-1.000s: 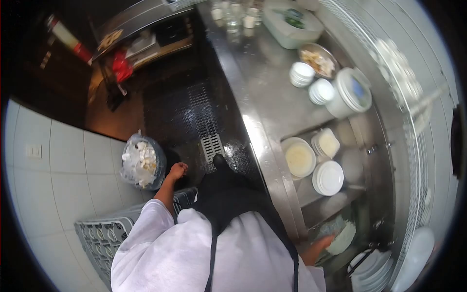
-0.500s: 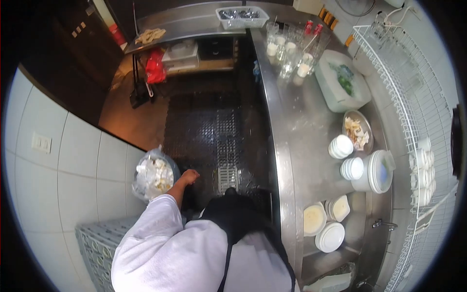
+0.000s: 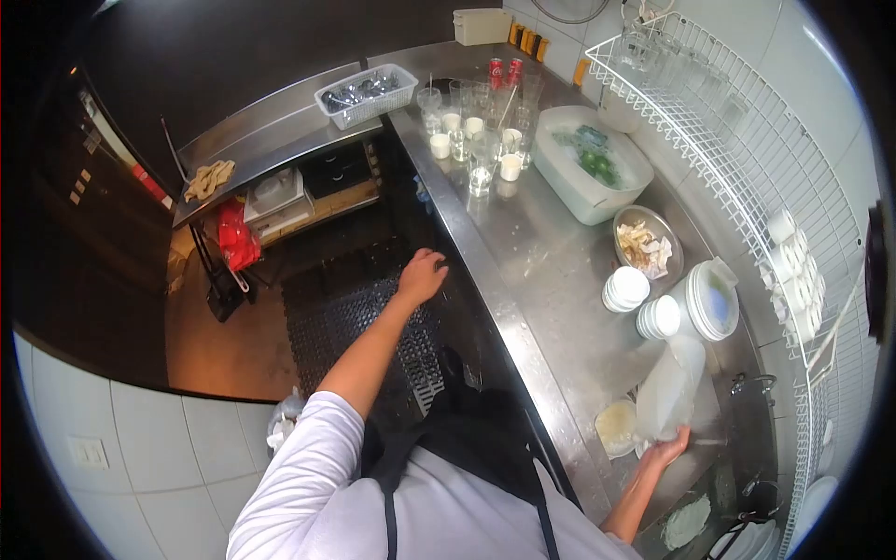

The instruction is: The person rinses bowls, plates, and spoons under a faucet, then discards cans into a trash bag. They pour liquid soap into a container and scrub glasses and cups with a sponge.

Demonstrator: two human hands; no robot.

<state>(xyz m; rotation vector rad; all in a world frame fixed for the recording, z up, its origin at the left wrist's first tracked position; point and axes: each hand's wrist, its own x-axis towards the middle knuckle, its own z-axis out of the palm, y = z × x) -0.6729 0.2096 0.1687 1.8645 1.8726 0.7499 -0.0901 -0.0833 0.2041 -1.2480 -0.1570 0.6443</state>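
Observation:
My right hand (image 3: 666, 450) grips the lower end of a whitish translucent plastic container (image 3: 671, 387), tilted over the sink side of the counter. Under and beside it lies a square white dish (image 3: 617, 427) with a pale yellowish inside; the container partly hides the dishes there. My left hand (image 3: 425, 275) is held out over the floor near the counter's front edge, its fingers curled in and nothing visible in them. Two stacks of small white bowls, one stack (image 3: 625, 289) and another stack (image 3: 659, 318), stand just beyond the container, next to a white lidded bucket (image 3: 707, 301).
A metal bowl of scraps (image 3: 647, 245) and a large tub (image 3: 597, 203) with green items stand farther back. Several glasses (image 3: 479, 175) and red cans (image 3: 496, 73) fill the far corner. A wire rack (image 3: 747, 191) runs along the wall. A cutlery basket (image 3: 369, 97) sits at the back.
My view has turned right and my body has moved toward the counter. My right hand has come into view with the translucent container. My left hand has moved away from the bag of waste.

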